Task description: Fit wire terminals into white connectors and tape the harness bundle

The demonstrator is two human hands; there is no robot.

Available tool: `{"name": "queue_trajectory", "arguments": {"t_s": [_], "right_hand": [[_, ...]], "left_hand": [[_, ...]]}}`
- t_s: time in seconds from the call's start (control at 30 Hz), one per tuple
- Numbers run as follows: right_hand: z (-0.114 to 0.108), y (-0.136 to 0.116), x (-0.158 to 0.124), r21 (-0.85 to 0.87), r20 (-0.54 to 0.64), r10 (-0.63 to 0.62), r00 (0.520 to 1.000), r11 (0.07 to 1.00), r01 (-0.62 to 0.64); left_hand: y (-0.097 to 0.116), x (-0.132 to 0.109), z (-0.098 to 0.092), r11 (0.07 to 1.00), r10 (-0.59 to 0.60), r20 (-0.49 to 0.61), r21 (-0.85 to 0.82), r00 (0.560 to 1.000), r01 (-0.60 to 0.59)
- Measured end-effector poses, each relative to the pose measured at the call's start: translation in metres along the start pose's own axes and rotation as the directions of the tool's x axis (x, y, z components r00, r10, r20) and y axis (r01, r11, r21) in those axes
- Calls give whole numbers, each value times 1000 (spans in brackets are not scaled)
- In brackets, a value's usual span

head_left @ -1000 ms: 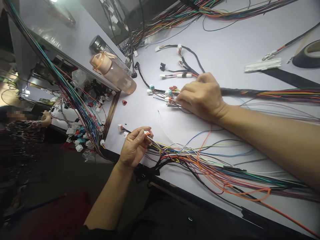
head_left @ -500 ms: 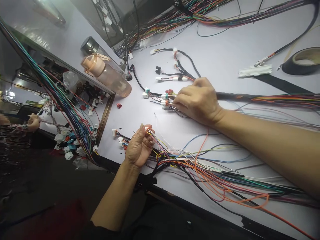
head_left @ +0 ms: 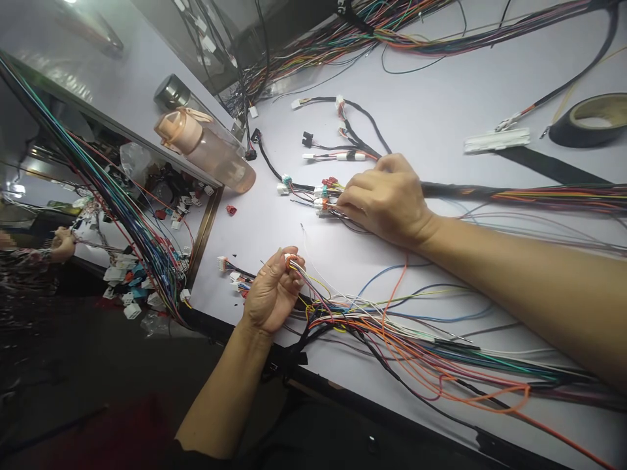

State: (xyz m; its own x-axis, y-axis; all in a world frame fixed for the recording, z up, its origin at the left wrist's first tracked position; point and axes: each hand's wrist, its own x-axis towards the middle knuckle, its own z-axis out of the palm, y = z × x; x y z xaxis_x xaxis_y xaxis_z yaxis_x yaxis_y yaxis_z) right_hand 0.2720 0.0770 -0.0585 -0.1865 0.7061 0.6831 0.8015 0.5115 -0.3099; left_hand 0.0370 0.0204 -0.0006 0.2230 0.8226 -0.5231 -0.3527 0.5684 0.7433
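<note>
My left hand [head_left: 273, 290] pinches a small orange-and-white wire connector [head_left: 290, 261] between thumb and fingers, just above the table. Several coloured wires run from it into a loose wire bundle [head_left: 362, 313] along the near edge. Farther back, my right hand [head_left: 385, 199] lies over a black-wrapped wire harness [head_left: 450, 190], its fingers closed on the wires behind a cluster of white, teal and red connectors [head_left: 322, 191]. The fingertips' exact hold is partly hidden. One thin white wire [head_left: 304, 238] with a bare tip stands up between my hands.
A peach water bottle [head_left: 210, 150] stands at the left beside a dark-lidded bottle [head_left: 171, 93]. Black tape [head_left: 563, 134] and a white connector strip [head_left: 497, 140] lie at the right. A loose red connector [head_left: 231, 209] sits near the ledge. Another person's hand [head_left: 63, 245] shows far left.
Both hands keep their hold and have barely moved. The whole view has shifted very slightly.
</note>
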Motion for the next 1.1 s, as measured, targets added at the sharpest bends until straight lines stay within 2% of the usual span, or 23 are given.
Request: {"name": "queue_trajectory", "arguments": {"t_s": [0.5, 0.83, 1.1], "right_hand": [[-4, -3, 2, -11, 37, 16, 999, 1000, -16], [-4, -2, 2, -42, 47, 0, 999, 999, 2], [-5, -2, 2, -58, 53, -23, 998, 998, 27]], "left_hand": [[0, 1, 1, 1000, 13, 47, -9, 999, -13], [-6, 1, -5, 993, 29, 138, -113, 990, -13], [-7, 3, -7, 993, 37, 146, -118, 989, -19]]}}
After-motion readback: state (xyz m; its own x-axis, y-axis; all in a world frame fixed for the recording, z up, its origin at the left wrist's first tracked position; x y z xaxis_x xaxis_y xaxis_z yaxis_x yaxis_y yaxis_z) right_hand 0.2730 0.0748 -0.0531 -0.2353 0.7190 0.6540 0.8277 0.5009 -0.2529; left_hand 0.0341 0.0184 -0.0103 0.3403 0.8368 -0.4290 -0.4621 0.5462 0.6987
